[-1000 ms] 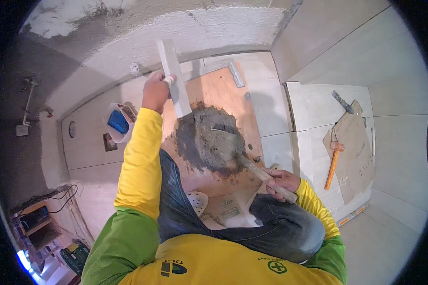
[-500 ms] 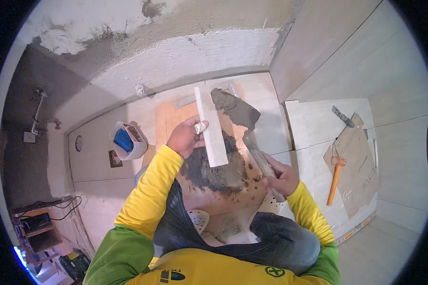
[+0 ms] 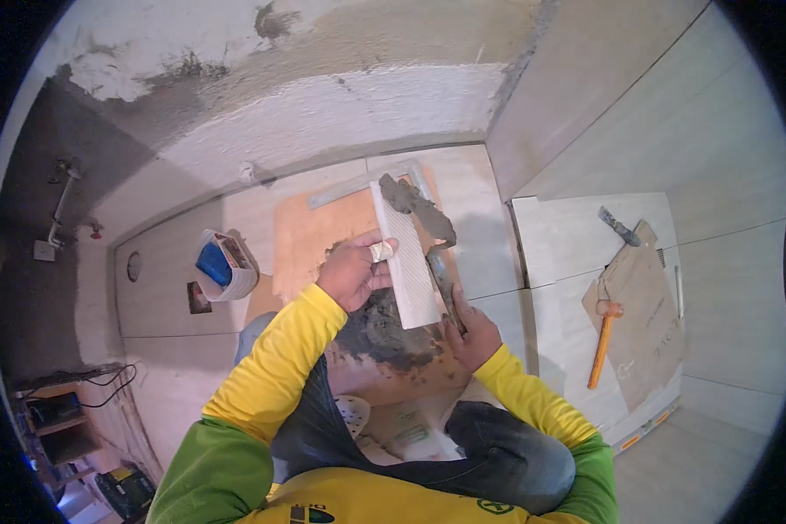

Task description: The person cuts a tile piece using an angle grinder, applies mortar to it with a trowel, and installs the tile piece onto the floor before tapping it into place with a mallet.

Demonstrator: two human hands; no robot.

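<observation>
My left hand (image 3: 358, 269) grips a narrow pale tile strip (image 3: 410, 288), its ridged face showing, with a white wrap on a finger. My right hand (image 3: 472, 332) is closed round the handle of a trowel (image 3: 437, 271), whose blade carries grey mortar (image 3: 432, 218) against the strip's upper right part. Below lies a mound of dark mortar (image 3: 380, 336) on an orange-brown board (image 3: 306, 227). Grey metal straight pieces (image 3: 341, 188) lie along the board's far side.
A white tub with a blue item (image 3: 227, 266) sits left. Right, on pale tiles, lie a scraper (image 3: 616, 227), cardboard (image 3: 646, 332), a mallet (image 3: 600, 345) and a level (image 3: 639, 434). Walls (image 3: 349, 96) enclose the back and right. Cables and equipment (image 3: 122, 489) are at lower left.
The trowel came up from the mound loaded with mortar. Both my hands moved inward, bringing the strip lower and rightward and the mortar against its upper part.
</observation>
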